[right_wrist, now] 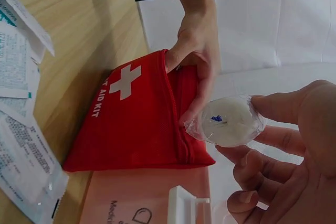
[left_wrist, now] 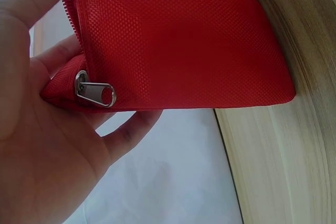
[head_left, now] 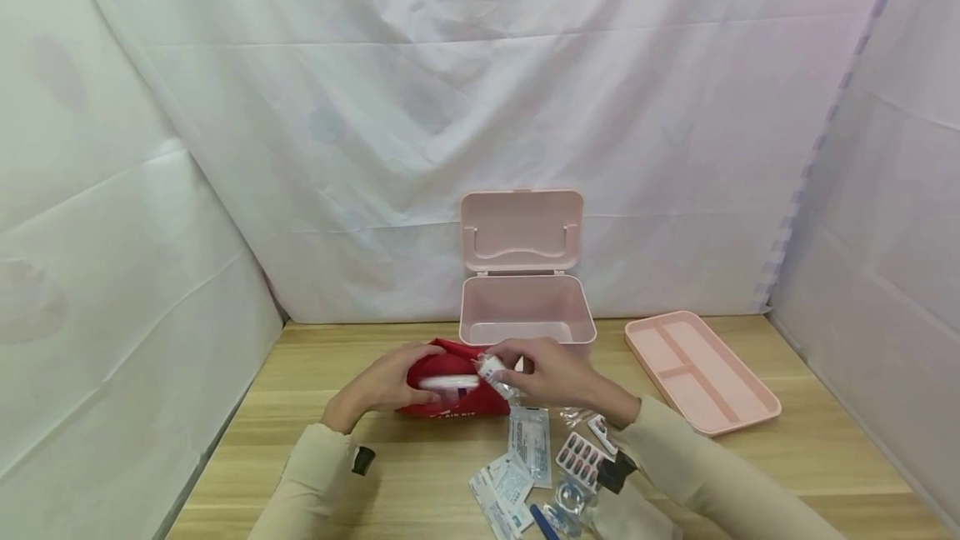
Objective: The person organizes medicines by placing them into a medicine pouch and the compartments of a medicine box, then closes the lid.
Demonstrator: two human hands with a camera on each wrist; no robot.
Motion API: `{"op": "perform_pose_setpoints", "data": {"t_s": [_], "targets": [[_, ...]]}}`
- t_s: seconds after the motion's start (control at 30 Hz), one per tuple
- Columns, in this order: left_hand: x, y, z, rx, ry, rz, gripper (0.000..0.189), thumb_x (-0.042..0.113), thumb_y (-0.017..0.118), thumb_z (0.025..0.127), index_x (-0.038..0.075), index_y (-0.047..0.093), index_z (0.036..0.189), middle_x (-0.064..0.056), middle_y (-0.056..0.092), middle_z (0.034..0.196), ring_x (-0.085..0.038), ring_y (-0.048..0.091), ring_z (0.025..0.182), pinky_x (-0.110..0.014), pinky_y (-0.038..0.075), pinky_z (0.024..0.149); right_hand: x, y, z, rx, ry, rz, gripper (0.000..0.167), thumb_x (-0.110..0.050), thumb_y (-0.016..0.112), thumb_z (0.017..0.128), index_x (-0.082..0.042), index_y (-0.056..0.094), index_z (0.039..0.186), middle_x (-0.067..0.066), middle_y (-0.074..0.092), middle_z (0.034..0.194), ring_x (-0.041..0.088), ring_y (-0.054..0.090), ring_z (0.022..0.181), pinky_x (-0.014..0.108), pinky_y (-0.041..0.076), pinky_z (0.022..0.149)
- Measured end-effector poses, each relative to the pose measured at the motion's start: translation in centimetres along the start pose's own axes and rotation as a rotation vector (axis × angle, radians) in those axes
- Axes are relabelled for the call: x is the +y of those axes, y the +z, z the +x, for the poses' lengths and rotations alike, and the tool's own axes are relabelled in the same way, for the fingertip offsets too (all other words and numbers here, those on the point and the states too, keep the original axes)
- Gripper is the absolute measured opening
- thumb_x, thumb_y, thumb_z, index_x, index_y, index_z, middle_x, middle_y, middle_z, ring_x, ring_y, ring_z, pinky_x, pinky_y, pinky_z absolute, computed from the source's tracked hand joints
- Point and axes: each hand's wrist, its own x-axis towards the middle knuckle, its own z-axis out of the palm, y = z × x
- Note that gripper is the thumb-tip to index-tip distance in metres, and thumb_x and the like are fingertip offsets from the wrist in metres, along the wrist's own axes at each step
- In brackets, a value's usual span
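My left hand (head_left: 392,377) grips the red first aid pouch (right_wrist: 137,121) near one end of its zipped mouth, thumb on the front face and fingers behind. In the left wrist view the zipper pull (left_wrist: 96,93) hangs beside the palm. The mouth is spread, and a white packet (head_left: 448,384) shows inside. My right hand (head_left: 551,369) pinches a white bandage roll in clear wrap (right_wrist: 231,121) between thumb and fingers. In the right wrist view the roll is right at the pouch's opening, its wrapper end overlapping a left fingertip.
Behind the pouch stands a pink medicine box (head_left: 528,302) with its lid raised. A pink divided tray (head_left: 720,373) lies at the right. Nearer me are paper sachets (head_left: 506,482), a flat packet (head_left: 531,444), a capsule blister (head_left: 581,460) and a blue stick-like item (head_left: 543,522).
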Motion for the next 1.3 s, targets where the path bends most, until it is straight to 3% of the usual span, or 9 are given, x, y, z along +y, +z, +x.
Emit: {"op": "perform_pose_setpoints", "data": {"t_s": [0.13, 0.37, 0.6, 0.73, 0.93, 1.3], "targets": [[0.2, -0.1, 0.1, -0.012, 0.004, -0.01, 0.065, 0.029, 0.083, 0.078, 0.013, 0.057, 0.135, -0.009, 0.06, 0.128, -0.028, 0.058, 0.112, -0.05, 0.049, 0.096, -0.6, 0.3, 1.1, -0.014, 0.006, 0.019, 0.03, -0.024, 0.067, 0.096, -0.017, 0.067, 0.125, -0.009, 0.068, 0.089, 0.009, 0.059, 0.073, 0.023, 0.051, 0.065], [0.3, -0.3, 0.2, -0.013, 0.007, -0.02, 0.067, 0.03, 0.083, 0.078, 0.012, 0.055, 0.137, -0.008, 0.059, 0.127, -0.025, 0.058, 0.11, -0.048, 0.05, 0.094, -1.6, 1.2, 3.4, 0.002, -0.011, 0.007, 0.033, -0.024, 0.066, 0.096, -0.016, 0.065, 0.128, -0.004, 0.071, 0.104, 0.009, 0.06, 0.087, 0.031, 0.053, 0.081], [0.3, -0.4, 0.4, -0.002, 0.015, -0.005, 0.067, 0.031, 0.084, 0.077, 0.01, 0.056, 0.135, -0.005, 0.06, 0.123, -0.023, 0.059, 0.108, -0.047, 0.05, 0.095, -1.9, 2.6, 5.2, 0.013, -0.055, -0.022, 0.035, -0.02, 0.067, 0.095, -0.014, 0.065, 0.13, -0.004, 0.07, 0.103, 0.01, 0.057, 0.084, 0.024, 0.051, 0.076], [0.3, -0.4, 0.4, -0.009, 0.018, -0.015, 0.069, 0.032, 0.085, 0.077, 0.013, 0.056, 0.137, -0.006, 0.06, 0.126, -0.024, 0.058, 0.112, -0.047, 0.049, 0.098, -1.8, 3.7, 5.5, -0.02, -0.075, -0.095, 0.035, -0.02, 0.066, 0.096, -0.016, 0.065, 0.131, -0.004, 0.07, 0.104, 0.009, 0.058, 0.087, 0.024, 0.05, 0.081], [0.1, -0.3, 0.4, -0.009, 0.036, -0.02, 0.068, 0.032, 0.085, 0.077, 0.011, 0.056, 0.135, -0.007, 0.06, 0.128, -0.024, 0.058, 0.113, -0.047, 0.048, 0.098, -1.7, 4.7, 5.8, -0.076, -0.077, -0.198, 0.032, -0.017, 0.068, 0.094, -0.015, 0.067, 0.126, 0.0, 0.07, 0.118, 0.009, 0.062, 0.096, 0.027, 0.052, 0.091], [-0.3, 0.0, 0.1, -0.004, 0.06, -0.004, 0.07, 0.033, 0.084, 0.077, 0.008, 0.056, 0.135, -0.009, 0.06, 0.13, -0.027, 0.058, 0.116, -0.049, 0.048, 0.099, -2.4, 6.3, 6.7, -0.177, -0.119, -0.361, 0.024, -0.02, 0.067, 0.095, -0.015, 0.069, 0.118, -0.003, 0.071, 0.112, 0.013, 0.065, 0.103, 0.03, 0.051, 0.097]]}}
